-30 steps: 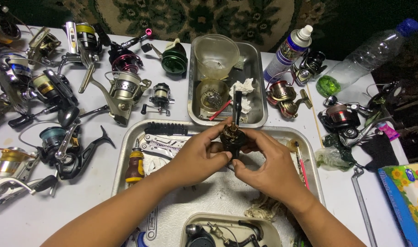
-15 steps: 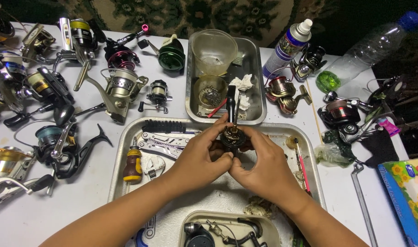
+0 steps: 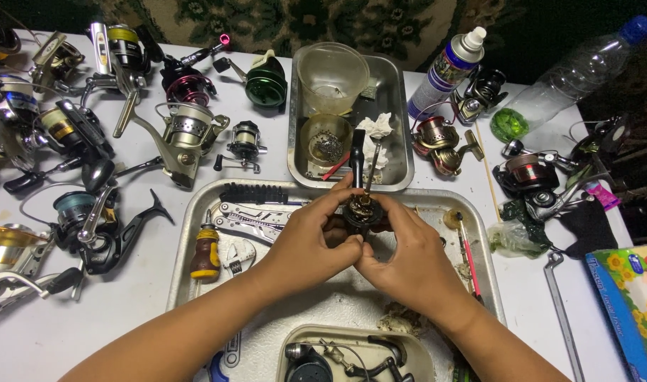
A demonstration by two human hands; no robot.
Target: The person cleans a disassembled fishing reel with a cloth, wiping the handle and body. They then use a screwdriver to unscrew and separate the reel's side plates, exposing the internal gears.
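Note:
Over a large steel tray [image 3: 472, 240], my left hand [image 3: 309, 244] and my right hand [image 3: 408, 258] together grip a small dark fishing-reel body [image 3: 362, 209] with brass gears showing on top. A black stem rises from it toward the far tray. Fingertips of both hands pinch the part from either side. Below my hands, a small metal dish [image 3: 408, 350] holds dark reel parts.
Several spinning reels [image 3: 185, 134] lie on the white table at left and right. A far steel tray [image 3: 397, 92] holds a plastic cup, a bowl and tissue. A multi-tool [image 3: 249, 212], a brush and a stubby screwdriver [image 3: 205, 253] lie in the near tray. A spray can [image 3: 447, 71] and a clear bottle [image 3: 585, 67] stand behind.
Both hands keep hold of the reel body in nearly the same place. The fingers have shifted slightly around it.

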